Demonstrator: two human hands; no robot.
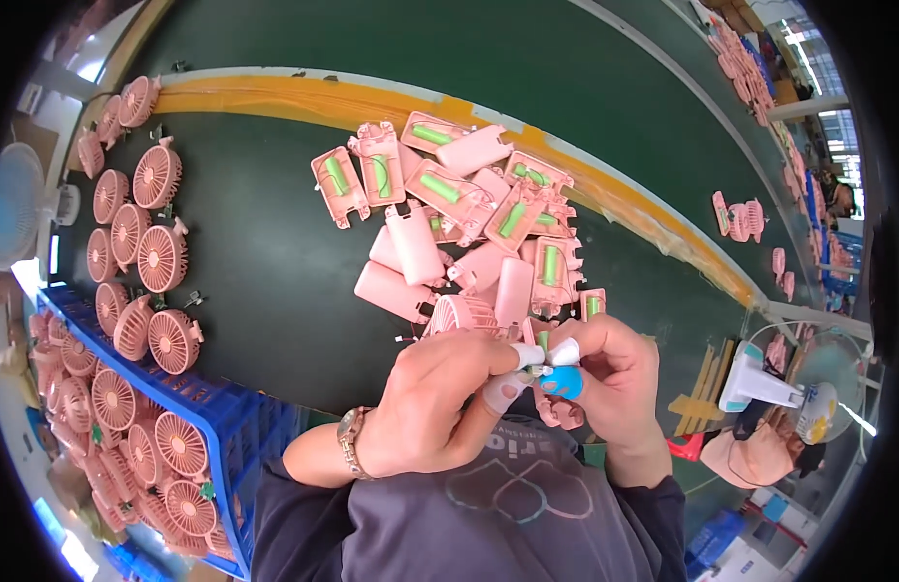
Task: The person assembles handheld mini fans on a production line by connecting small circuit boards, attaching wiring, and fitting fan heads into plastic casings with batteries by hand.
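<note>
My left hand [440, 398] and my right hand [619, 383] meet at the near edge of the table, fingers pinched together. Between their fingertips shows a small pale, shiny piece [538, 371], too small to name. White covers wrap several fingertips, and a blue cover [562, 382] is on my right thumb. Just beyond my left hand is a pink fan head [461, 313], partly hidden by it. A pink part [563, 411] shows below my right fingers; whether I hold it is unclear. Past my hands lies a heap of pink handle shells [417, 247], several with green battery cells [439, 187].
Pink fan heads [162, 258] stand in rows at the left of the dark green table [275, 320]. A blue crate [217, 412] full of fan heads is at the near left. Yellow tape [265, 97] crosses the table. A white desk fan [760, 383] is at the right.
</note>
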